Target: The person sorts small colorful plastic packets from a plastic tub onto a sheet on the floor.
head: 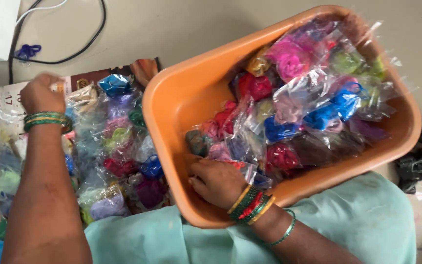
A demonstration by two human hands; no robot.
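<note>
Left hand [41, 94]: extended forward and away from the body, forearm bare and nearly straight, back of hand facing up, fingers curled downward and hidden from view. Green and gold bangles sit at the wrist.

Right hand [217, 182]: drawn close to the torso, forearm angled inward from lower right, fingers bent and loosely closed. Green, red and gold bangles stack at the wrist.

Orange tub [181, 93]; clear packets [313, 93] of pink, blue, red, green thread. Green-gold bangles [47, 120] far left; green, red, gold bangles [251, 205] near. Mint-green garment [367, 215].
</note>
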